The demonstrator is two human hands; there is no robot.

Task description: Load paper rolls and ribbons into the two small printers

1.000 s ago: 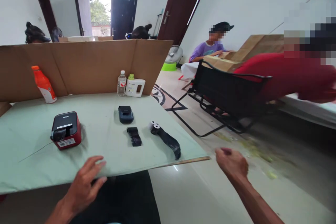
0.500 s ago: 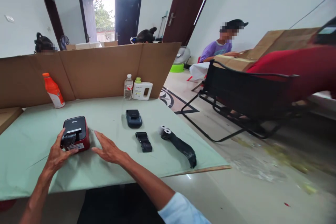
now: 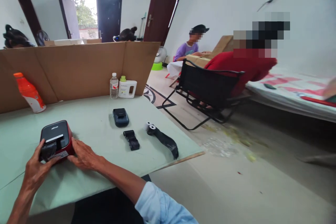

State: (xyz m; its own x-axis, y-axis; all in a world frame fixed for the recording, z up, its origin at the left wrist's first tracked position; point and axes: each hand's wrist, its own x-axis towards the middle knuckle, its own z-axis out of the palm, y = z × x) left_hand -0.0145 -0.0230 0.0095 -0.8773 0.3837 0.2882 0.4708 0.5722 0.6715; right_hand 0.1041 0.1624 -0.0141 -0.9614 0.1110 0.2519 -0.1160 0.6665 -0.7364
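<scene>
A dark-topped, red-sided label printer sits on the table at the left, a strip of black film hanging over its front. My left hand is closed round its front left corner, thumb along the front edge. Against the right side of the printer lies my right hand, fingers pressed to the red casing, so the two hands hold it between them. To the right are a smaller dark blue portable device, a short black ribbon roll and a longer black ribbon trailing from white-cored rolls.
A cardboard screen stands along the back of the green-covered table. Before it are an orange bottle, a water bottle and a white jug. A black folding chair with a seated person is at the right.
My right hand has closed the gap and now touches the printer's right side. My left hand keeps its hold. The view has swung to the right.
</scene>
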